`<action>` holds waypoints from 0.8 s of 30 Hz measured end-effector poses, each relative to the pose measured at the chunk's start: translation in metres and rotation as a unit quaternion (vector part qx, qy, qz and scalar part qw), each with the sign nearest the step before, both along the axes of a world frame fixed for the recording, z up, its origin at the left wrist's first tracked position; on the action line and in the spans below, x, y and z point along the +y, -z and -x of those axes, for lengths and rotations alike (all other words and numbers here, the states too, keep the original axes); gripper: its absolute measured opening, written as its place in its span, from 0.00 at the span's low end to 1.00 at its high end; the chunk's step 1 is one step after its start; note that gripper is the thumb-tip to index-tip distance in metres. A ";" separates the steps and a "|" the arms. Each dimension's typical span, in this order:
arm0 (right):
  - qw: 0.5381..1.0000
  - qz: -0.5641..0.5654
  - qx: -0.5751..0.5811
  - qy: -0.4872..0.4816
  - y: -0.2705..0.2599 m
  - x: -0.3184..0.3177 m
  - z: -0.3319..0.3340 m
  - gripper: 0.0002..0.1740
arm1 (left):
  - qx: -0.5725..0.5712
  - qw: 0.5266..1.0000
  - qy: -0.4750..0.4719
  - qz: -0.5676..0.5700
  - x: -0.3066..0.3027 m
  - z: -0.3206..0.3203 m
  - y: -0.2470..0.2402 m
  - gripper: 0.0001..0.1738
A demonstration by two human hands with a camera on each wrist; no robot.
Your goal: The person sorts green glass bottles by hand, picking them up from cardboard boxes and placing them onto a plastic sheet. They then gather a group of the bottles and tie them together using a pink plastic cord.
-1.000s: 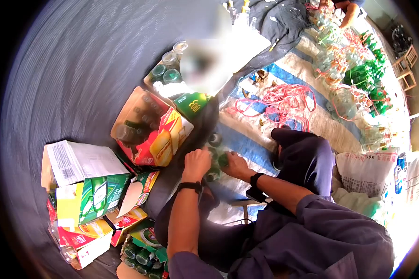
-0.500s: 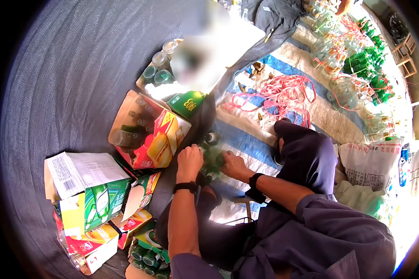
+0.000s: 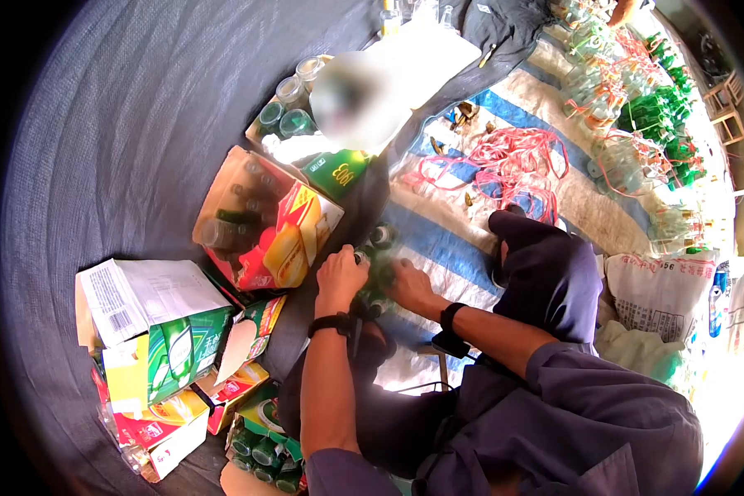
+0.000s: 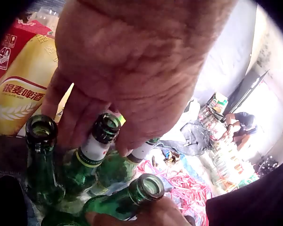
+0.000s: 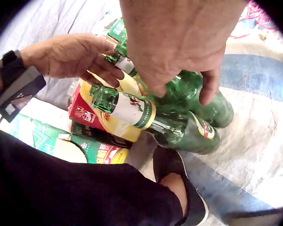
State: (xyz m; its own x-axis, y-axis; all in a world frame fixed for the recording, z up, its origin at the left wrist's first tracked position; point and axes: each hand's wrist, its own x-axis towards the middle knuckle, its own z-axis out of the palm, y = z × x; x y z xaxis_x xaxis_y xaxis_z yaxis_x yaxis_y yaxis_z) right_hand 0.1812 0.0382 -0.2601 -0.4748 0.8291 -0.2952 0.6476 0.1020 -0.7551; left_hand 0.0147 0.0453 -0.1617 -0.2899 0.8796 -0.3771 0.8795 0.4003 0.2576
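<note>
Several green glass bottles stand bunched together in front of the person, beside a beer carton. The left hand [image 3: 341, 277] reaches over their necks; in the left wrist view its curled fingers hold around a bottle neck [image 4: 95, 147] with a white label, partly hiding it. From the other side, the right hand [image 3: 412, 286] grips a green bottle [image 4: 120, 202], which leans with its mouth toward the upper right in the left wrist view. A labelled green bottle [image 5: 172, 123] stands just beside the right hand's fingers in the right wrist view.
A red-and-yellow carton [image 3: 302, 240] with bottles stands left of the hands. More cartons [image 3: 178, 355] are stacked lower left. Pink twine [image 3: 512, 165] lies on the striped sheet [image 3: 463, 248]. Tied bottles [image 3: 649, 116] stand at the far right, sacks [image 3: 661, 289] nearer. Another person's arm shows at the top.
Both hands stay at the bottle cluster, with the left hand shifting slightly. The right hand and its green bottle have moved a little, blurred among the other bottles.
</note>
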 end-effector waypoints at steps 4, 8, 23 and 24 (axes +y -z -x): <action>1.000 -0.007 0.004 0.007 0.001 0.000 0.004 0.33 | -0.016 1.000 0.005 0.008 0.000 0.004 0.003 0.18; 1.000 -0.014 0.011 0.001 -0.002 0.003 0.007 0.34 | -0.030 0.999 -0.009 0.028 0.001 0.003 -0.002 0.20; 0.997 0.020 0.020 0.073 -0.015 -0.005 -0.001 0.33 | -0.121 0.986 -0.116 0.007 -0.006 0.015 0.023 0.35; 0.997 0.021 0.019 0.071 -0.007 -0.006 -0.004 0.33 | -0.158 0.978 -0.133 0.004 -0.007 0.017 0.029 0.36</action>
